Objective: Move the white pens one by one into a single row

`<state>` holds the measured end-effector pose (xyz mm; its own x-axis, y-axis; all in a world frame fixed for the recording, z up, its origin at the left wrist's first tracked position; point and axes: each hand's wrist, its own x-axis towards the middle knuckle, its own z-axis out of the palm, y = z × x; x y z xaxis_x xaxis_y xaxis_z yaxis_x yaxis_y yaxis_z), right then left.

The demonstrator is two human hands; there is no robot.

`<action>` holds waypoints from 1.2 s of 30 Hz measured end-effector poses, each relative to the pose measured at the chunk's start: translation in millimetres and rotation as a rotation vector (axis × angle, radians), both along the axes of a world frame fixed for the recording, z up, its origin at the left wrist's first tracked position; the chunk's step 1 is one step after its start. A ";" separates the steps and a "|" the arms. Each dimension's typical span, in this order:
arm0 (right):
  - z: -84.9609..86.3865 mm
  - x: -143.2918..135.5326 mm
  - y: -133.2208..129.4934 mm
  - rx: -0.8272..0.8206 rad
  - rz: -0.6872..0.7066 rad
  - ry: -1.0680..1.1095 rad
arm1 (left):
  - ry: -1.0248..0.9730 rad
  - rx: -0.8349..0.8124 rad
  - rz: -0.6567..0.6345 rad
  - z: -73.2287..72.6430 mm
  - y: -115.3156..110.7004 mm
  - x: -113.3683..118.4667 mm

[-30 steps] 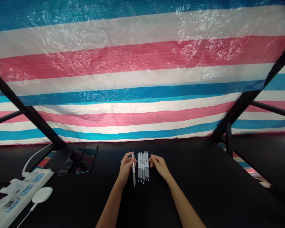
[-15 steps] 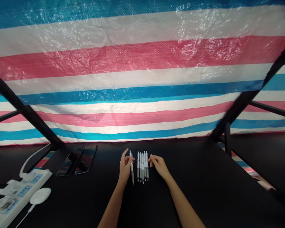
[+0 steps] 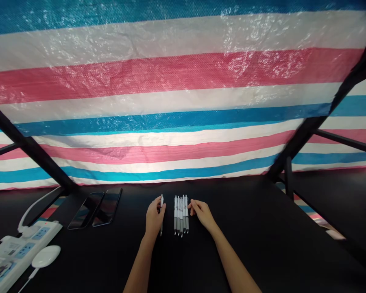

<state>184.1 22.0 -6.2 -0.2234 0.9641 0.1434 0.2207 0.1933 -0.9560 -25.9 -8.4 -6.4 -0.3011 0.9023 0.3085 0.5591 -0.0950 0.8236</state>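
Observation:
Several white pens with grey grips [image 3: 181, 215] lie side by side on the black table [image 3: 189, 264], their tips toward me. To their left, my left hand [image 3: 154, 215] is closed on a single pen [image 3: 162, 201], which points the same way and is partly covered by the fingers and thumb. My right hand [image 3: 201, 211] rests just right of the row, its fingers bent together near the upper part of the rightmost pen. Whether anything is between those fingertips is too small to tell.
Two dark phones [image 3: 86, 210] [image 3: 107, 207] lie at the left. Nearer on that side are a white power strip [image 3: 27, 250] with plugs and a round white charger [image 3: 46, 256]. Black frame bars [image 3: 305, 136] and a striped sheet [image 3: 171, 152] stand behind.
My left hand has moved left with the single pen, widening the gap to the row, and its fingers have closed round it. My right hand stays beside the row. The view has shifted slightly.

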 end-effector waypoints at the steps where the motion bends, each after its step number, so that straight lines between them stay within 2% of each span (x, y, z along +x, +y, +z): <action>1: 0.0 0.0 0.0 -0.002 0.000 -0.001 | 0.046 0.018 0.002 -0.1 -0.5 0.0; 3: 0.2 0.0 0.0 -0.007 0.001 0.004 | 0.108 0.046 -0.002 0.3 -1.4 -0.8; 10: 0.6 0.7 -0.3 -0.004 0.010 0.019 | 0.119 0.042 0.010 3.0 -2.8 -7.0; 16: 1.0 0.2 -0.4 -0.018 0.001 0.023 | 0.189 0.118 0.021 11.1 -5.2 -1.4; 20: 2.0 -0.6 -0.9 -0.022 0.001 0.022 | 0.261 0.127 -0.061 16.0 -9.2 9.4; 26: 2.3 0.1 -1.1 -0.012 0.002 0.024 | 0.423 -0.005 -0.242 18.3 -15.2 19.5; 36: 2.7 0.8 -1.2 0.019 -0.009 -0.040 | 0.500 -0.037 -0.287 21.4 -16.8 20.6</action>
